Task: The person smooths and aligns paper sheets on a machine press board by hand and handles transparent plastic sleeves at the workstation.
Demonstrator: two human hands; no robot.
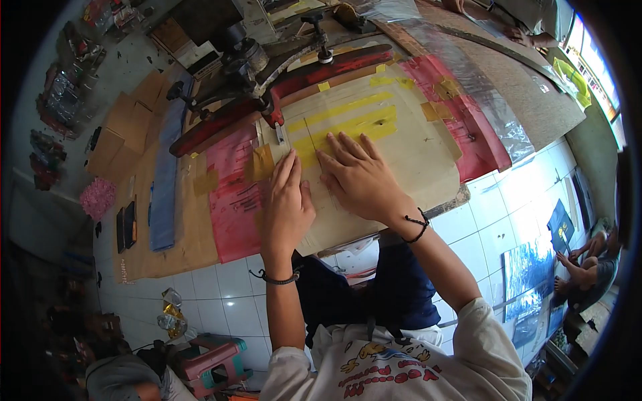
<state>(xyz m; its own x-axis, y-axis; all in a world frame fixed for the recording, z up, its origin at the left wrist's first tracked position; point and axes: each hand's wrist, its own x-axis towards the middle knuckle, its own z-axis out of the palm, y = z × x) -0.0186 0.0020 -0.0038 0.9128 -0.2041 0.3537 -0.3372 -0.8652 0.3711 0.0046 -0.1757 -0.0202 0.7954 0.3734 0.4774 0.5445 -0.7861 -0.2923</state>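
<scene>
A beige sheet (pixel 414 144) with strips of yellow tape (pixel 381 121) lies on the worktable in front of me. My right hand (pixel 361 179) rests on it palm down, fingers spread, their tips at the lower tape strip. Along the sheet's left side lies my left hand (pixel 289 212), its fingers stretched out and held close together. Just beyond those fingertips is a small metal strip (pixel 281 136) below the red metal bar (pixel 224 125). A thin dark line crosses the tape between my hands. Neither hand visibly grips anything.
Red plastic sheets (pixel 235 194) flank the beige one. A clamp frame with black knobs (pixel 311 19) stands behind. Left are a blue strip (pixel 162 200), cardboard boxes (pixel 120 134) and a dark phone-like object (pixel 127 224). Other people sit or stand nearby; a pink-green stool (pixel 212 364) is lower left.
</scene>
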